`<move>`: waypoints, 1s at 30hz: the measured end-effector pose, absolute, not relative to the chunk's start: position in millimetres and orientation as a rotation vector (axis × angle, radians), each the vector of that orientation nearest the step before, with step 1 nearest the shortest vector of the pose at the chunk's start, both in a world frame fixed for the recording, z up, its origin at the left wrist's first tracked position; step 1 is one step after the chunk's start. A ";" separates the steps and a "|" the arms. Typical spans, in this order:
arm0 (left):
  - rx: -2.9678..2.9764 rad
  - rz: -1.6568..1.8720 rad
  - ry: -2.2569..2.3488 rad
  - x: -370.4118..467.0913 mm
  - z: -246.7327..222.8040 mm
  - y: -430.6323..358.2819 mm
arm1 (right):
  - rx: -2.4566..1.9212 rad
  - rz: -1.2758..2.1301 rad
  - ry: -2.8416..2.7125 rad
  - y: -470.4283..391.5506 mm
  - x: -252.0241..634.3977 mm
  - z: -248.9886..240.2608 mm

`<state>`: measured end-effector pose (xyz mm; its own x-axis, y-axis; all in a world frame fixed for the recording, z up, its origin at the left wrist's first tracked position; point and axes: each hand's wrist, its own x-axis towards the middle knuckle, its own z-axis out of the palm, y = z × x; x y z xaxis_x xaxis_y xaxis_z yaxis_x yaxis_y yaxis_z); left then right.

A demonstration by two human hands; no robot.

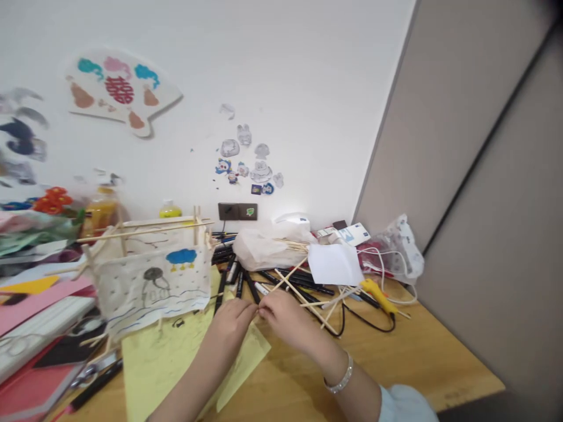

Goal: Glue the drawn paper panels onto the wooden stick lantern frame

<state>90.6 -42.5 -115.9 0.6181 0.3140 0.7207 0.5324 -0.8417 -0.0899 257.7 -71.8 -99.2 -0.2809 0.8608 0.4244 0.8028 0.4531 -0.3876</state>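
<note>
My left hand (234, 316) and my right hand (287, 317) meet over the front middle of the desk, fingertips pinched together. What is between the fingers is too small to make out. Yellow paper sheets (162, 357) lie under and beside my left hand. Just beyond my right hand are crossed wooden sticks (295, 291) among black markers (240, 284). A box-shaped frame of sticks with drawn-on white panels (153, 287) stands to the left. To the right lies a yellow glue gun (379, 296) with a black cord.
A white plastic bag (259, 246) and a white paper sheet (335, 265) sit toward the wall. Papers, a white keyboard-like slab (44, 337) and a black marker (97, 384) crowd the left. A pump bottle (101, 208) stands behind. A grey panel (479, 234) borders the right.
</note>
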 end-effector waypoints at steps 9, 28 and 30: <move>-2.600 -1.101 -0.652 97.6 -147.2 -34.3 | -1.456 -0.137 -2.209 -65.0 258.6 -127.9; -2.860 -0.843 -1.128 93.3 -149.1 -37.2 | -1.354 -0.474 -2.094 -50.9 249.1 -174.3; -2.856 -0.787 -1.165 94.0 -146.5 -39.0 | -1.350 -0.489 -2.077 -50.5 248.3 -176.0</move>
